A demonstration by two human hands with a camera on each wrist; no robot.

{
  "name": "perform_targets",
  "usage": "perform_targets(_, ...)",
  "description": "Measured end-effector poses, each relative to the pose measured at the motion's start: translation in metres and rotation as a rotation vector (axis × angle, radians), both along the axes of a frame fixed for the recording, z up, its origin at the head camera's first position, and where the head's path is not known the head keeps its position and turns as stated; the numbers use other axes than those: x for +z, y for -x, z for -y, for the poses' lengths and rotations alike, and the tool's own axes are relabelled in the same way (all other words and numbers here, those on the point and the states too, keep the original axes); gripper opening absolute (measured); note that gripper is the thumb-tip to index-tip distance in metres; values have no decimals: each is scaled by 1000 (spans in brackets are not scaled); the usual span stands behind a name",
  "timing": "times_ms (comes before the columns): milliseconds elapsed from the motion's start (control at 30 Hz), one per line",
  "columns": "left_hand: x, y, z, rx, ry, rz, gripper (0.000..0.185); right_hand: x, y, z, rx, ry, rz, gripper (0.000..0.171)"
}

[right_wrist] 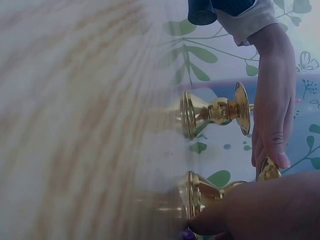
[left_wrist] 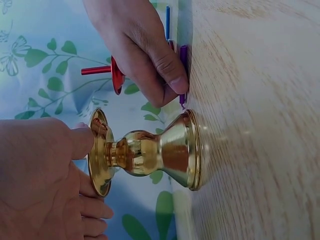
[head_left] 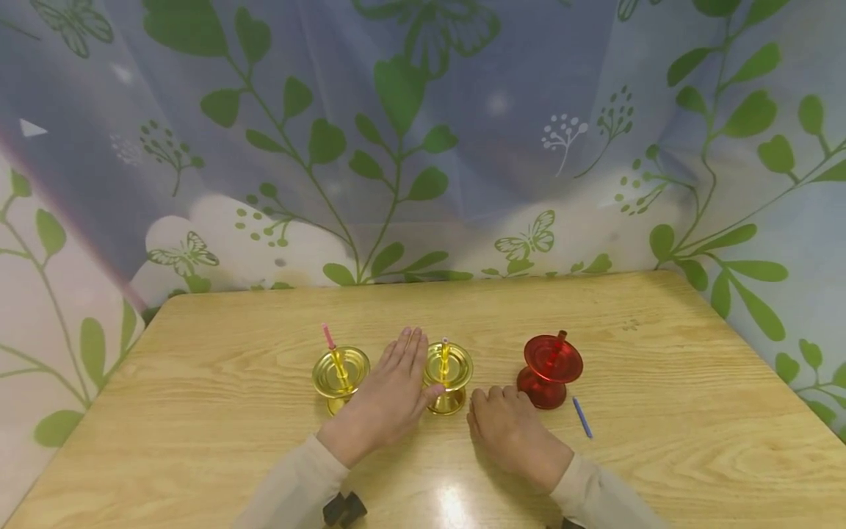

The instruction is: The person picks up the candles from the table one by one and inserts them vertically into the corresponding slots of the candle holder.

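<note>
While the left hand (head_left: 386, 393) lies with straight, spread fingers between two gold candle holders, its thumb touches the rim of the right-hand gold holder (head_left: 448, 376), which stands upright on the wooden desk (head_left: 661, 411) with a yellow candle in it. The right hand (head_left: 512, 433) rests on the desk just beside that holder's base, fingers curled and pinching a purple candle (left_wrist: 183, 70) against the wood. The left gold holder (head_left: 340, 376) carries a pink-tipped candle, and a red holder (head_left: 550, 369) stands near a blue candle (head_left: 582, 417).
</note>
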State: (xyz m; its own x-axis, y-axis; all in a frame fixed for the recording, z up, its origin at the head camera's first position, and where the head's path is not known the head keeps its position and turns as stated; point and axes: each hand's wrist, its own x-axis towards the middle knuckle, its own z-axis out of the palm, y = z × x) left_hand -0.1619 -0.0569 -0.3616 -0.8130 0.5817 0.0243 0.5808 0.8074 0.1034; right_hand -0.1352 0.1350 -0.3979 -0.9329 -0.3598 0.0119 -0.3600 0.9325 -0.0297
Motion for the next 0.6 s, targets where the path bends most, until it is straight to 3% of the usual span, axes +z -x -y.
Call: perform_targets(600, -1, 1, -2, 30, -3, 36, 73, 0, 0, 0, 12, -44, 7, 18)
